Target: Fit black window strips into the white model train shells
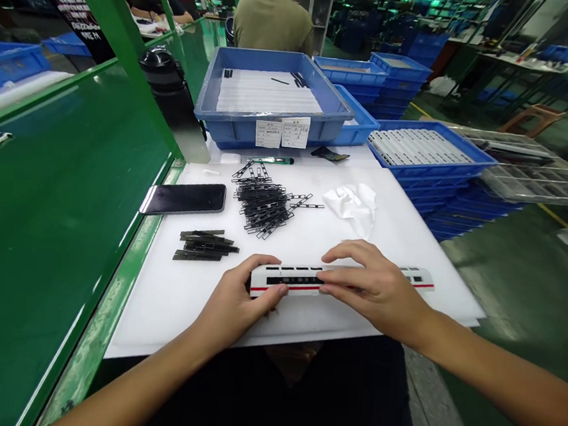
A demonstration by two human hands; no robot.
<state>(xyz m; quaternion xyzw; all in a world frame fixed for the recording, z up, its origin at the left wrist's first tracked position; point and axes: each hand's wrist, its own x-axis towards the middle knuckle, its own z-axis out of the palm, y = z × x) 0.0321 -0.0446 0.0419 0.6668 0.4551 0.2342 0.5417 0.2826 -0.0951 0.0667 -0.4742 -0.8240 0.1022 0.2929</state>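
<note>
A white model train car (302,280) with a red stripe and dark windows lies lengthwise between my hands, over the front part of the white table sheet. My left hand (240,296) grips its left end, thumb on the near side and fingers behind. Across its middle reaches my right hand (372,285), thumb and forefinger close together at the window strip; whether a small part sits between them I cannot make out. Beyond the car is a heap of thin black window frames (263,204). To the left lies a small stack of dark flat strips (203,245).
A phone (185,199), a crumpled white tissue (352,206) and a green pen-like tool (276,161) lie on the sheet. Behind them stands a blue bin (222,123); a bottle (168,88) is at left. Stacked blue trays (429,163) hold white train cars. A person (273,14) sits beyond.
</note>
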